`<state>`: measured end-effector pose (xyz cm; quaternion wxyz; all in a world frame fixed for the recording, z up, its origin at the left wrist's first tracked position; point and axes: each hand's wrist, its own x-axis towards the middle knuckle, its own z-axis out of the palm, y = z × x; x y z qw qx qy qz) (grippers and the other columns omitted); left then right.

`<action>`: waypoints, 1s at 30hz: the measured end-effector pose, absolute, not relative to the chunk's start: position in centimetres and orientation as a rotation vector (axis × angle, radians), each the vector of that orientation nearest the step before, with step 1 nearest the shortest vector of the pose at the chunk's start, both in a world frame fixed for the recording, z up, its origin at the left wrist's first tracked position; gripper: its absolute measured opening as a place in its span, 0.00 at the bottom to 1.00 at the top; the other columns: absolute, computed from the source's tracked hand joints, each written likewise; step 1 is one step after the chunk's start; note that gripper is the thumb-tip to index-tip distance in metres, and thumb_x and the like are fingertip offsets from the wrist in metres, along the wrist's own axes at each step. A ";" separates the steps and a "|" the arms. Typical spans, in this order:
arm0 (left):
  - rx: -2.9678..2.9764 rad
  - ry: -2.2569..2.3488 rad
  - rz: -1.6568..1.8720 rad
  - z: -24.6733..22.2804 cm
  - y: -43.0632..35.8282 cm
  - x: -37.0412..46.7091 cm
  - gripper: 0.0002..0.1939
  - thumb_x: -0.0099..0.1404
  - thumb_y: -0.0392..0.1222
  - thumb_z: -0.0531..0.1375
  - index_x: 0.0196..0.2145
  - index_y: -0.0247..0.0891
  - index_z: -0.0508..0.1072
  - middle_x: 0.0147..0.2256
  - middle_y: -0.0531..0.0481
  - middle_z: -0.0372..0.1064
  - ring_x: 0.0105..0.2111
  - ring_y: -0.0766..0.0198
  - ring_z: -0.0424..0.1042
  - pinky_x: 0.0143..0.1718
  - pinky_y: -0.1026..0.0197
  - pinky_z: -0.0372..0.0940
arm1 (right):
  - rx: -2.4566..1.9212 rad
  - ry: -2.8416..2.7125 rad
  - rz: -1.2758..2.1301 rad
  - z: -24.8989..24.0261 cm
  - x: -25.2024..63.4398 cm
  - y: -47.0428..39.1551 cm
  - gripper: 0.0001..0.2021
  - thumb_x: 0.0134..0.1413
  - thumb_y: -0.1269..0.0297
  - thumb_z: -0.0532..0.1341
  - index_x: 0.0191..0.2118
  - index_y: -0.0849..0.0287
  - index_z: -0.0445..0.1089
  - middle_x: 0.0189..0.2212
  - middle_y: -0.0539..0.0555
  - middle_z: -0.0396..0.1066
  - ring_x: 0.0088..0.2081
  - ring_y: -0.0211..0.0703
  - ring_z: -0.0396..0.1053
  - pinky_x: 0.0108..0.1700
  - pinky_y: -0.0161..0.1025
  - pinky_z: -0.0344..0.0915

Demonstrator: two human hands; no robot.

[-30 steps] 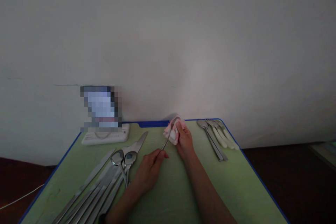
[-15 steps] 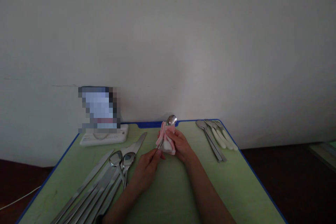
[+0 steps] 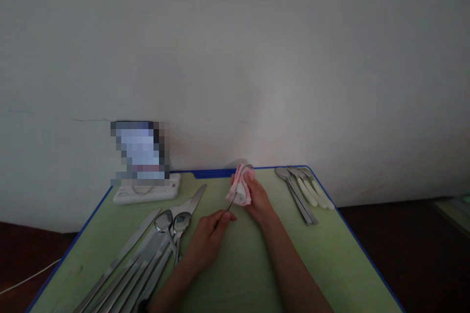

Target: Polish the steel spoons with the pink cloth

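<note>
Above the far middle of the green table (image 3: 253,254), a metal spoon (image 3: 230,202) is held between both hands. My left hand (image 3: 211,234) is closed round the lower end of its handle. A pink and white cloth (image 3: 240,188) wraps the spoon's upper part, and my right hand (image 3: 259,198) grips it there, thumb on top. Only a sliver of the bowl shows past the cloth's far edge; the rest is covered. Left of my left hand lie several metal knives (image 3: 135,249) with spoons (image 3: 179,225) on and beside them.
Two spoons (image 3: 293,193) lie side by side at the right, by several forks with white handles (image 3: 310,190). A blurred-out screen (image 3: 141,149) stands at the back left on a white power strip or box (image 3: 147,193). The wall (image 3: 235,83) rises behind the table.
The cloth and my right hand have moved up along the spoon, now covering most of its bowl. The handle shows longer between my hands, and my left hand sits slightly lower.
</note>
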<state>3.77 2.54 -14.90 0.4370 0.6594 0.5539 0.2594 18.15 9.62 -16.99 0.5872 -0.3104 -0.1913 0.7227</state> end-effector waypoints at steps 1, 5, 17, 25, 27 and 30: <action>1.637 1.395 0.640 -14.9 2.6 3.7 0.22 0.65 0.50 0.44 0.34 0.39 0.74 0.28 0.52 0.72 0.30 0.61 0.69 0.34 0.63 0.60 | -0.735 -0.485 1.726 -16.9 18.1 9.4 0.12 0.45 0.60 0.65 0.34 0.63 0.72 0.27 0.52 0.75 0.27 0.36 0.71 0.30 0.32 0.68; 1.627 1.429 0.609 -14.9 2.7 3.7 0.23 0.65 0.51 0.43 0.32 0.38 0.74 0.24 0.53 0.69 0.27 0.62 0.67 0.31 0.63 0.59 | -0.757 -0.559 1.753 -16.8 17.8 9.1 0.11 0.45 0.60 0.65 0.31 0.64 0.72 0.24 0.52 0.74 0.25 0.36 0.70 0.28 0.32 0.67; 1.703 1.297 0.511 -15.2 2.3 3.9 0.22 0.66 0.49 0.40 0.29 0.38 0.70 0.18 0.56 0.57 0.20 0.65 0.60 0.24 0.65 0.52 | -0.670 -0.243 1.544 -16.9 18.9 10.2 0.08 0.49 0.61 0.62 0.35 0.57 0.70 0.27 0.47 0.74 0.25 0.33 0.70 0.28 0.30 0.67; 1.570 1.302 0.557 -15.7 2.5 3.9 0.21 0.66 0.53 0.39 0.22 0.40 0.59 0.18 0.56 0.57 0.21 0.65 0.60 0.26 0.63 0.54 | -0.778 -0.599 1.776 -16.6 17.2 8.8 0.13 0.44 0.57 0.65 0.29 0.64 0.71 0.21 0.52 0.73 0.22 0.37 0.69 0.27 0.34 0.66; 1.578 1.317 0.554 -15.6 2.5 3.9 0.21 0.66 0.52 0.40 0.21 0.40 0.57 0.18 0.56 0.56 0.20 0.65 0.59 0.26 0.63 0.53 | -0.760 -0.519 1.720 -16.7 17.1 9.1 0.13 0.45 0.58 0.65 0.32 0.64 0.71 0.24 0.52 0.74 0.23 0.36 0.69 0.29 0.34 0.67; 1.616 1.307 0.517 -15.4 2.6 3.9 0.21 0.66 0.51 0.39 0.19 0.41 0.56 0.17 0.56 0.55 0.19 0.66 0.58 0.25 0.63 0.52 | -0.702 -0.315 1.606 -16.9 17.3 9.8 0.10 0.46 0.59 0.64 0.35 0.59 0.72 0.28 0.50 0.75 0.28 0.36 0.71 0.32 0.32 0.68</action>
